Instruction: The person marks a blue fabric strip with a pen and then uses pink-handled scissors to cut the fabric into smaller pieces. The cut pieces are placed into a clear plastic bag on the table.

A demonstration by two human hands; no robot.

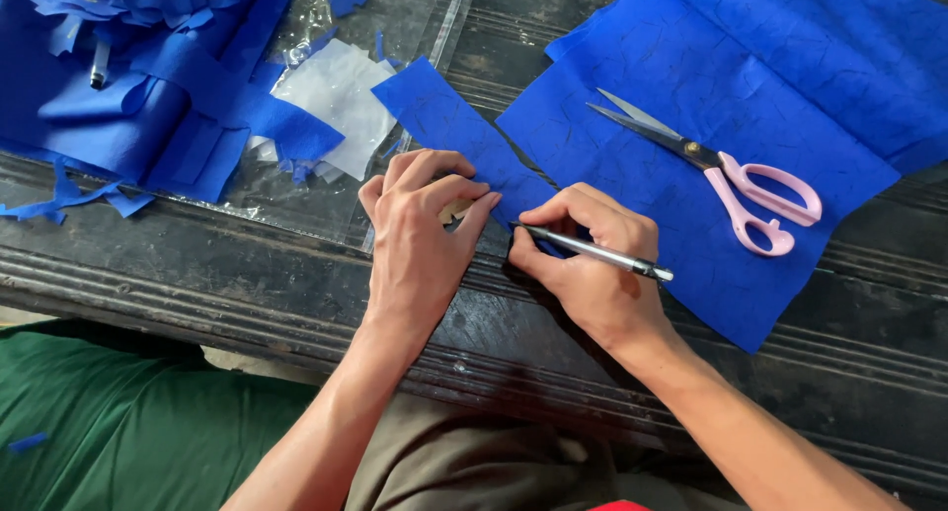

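pink-handled scissors (pixel 726 175) lie on a big blue sheet (pixel 750 106) at the right of the dark grooved bench (pixel 247 274), blades pointing up-left; a heap of blue offcuts (pixel 128 86) and clear plastic (pixel 336 86) sit at the left. the left hand (pixel 420 235), fingers curled together, presses a blue strip (pixel 444 126) that runs diagonally from upper left to the hands. the right hand (pixel 588 259) is clamped on a silver pen (pixel 592 249), tip pointing left at the strip's near end.
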